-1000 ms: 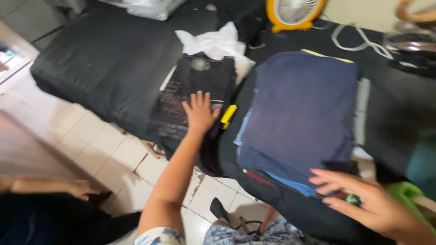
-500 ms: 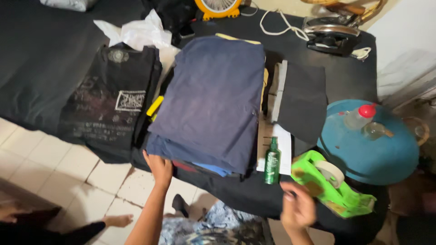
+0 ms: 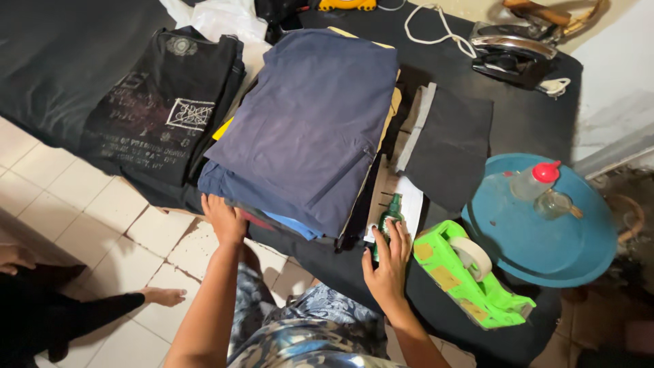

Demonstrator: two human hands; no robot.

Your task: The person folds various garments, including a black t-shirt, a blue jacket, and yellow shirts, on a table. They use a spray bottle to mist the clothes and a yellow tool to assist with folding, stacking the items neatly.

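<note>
A stack of folded clothes with a navy blue garment point(image 3: 310, 123) on top lies on a black-covered table point(image 3: 518, 116). My left hand point(image 3: 223, 218) rests on the stack's near left corner, fingers against the lower layers. My right hand point(image 3: 388, 262) is wrapped round a small green bottle point(image 3: 389, 212) standing upright at the table's near edge, just right of the stack. A white paper strip point(image 3: 411, 204) lies under the bottle.
A green tape dispenser point(image 3: 466, 272) sits right of my right hand. A round blue tray point(image 3: 545, 225) holds a red-capped bottle point(image 3: 531, 180). A folded black printed shirt point(image 3: 163, 109), a dark folded cloth point(image 3: 453, 143) and an iron point(image 3: 514, 51) lie around. Another person's foot point(image 3: 160, 296) rests on the tiled floor.
The view has swung right over the table. My left hand left the black shirt and came to the stack's near corner. My right hand moved up to the green bottle.
</note>
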